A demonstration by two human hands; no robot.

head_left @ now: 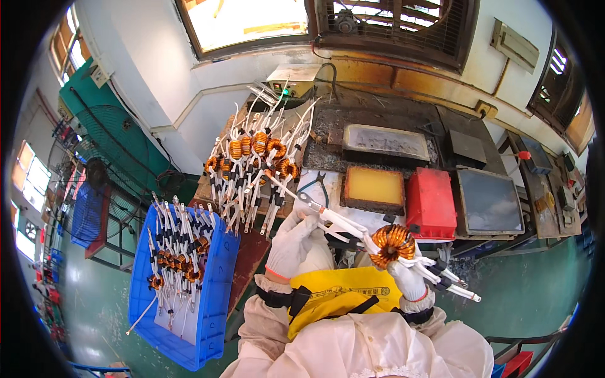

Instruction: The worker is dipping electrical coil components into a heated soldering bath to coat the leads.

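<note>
A copper-wound ring coil (392, 246) with several long white leads lies in front of my body, above a yellow apron. My right hand (409, 278), in a white glove, is closed around the leads just below the coil. Some lead ends (463, 291) stick out past it to the right. My left hand (295, 239), also gloved, has its fingers pinched at the white leads (340, 222) on the coil's other side. One lead ends in a metal tip above those fingers. Pliers with teal handles (321, 184) lie on the bench just beyond the left hand.
Many similar coils (258, 146) are heaped at the bench's left; a blue bin (217, 296) holds more. Beyond my hands stand a tray with yellow contents (375, 187), a grey-filled metal trough (387, 142), a red box (431, 200) and a dark-framed grey pan (490, 200).
</note>
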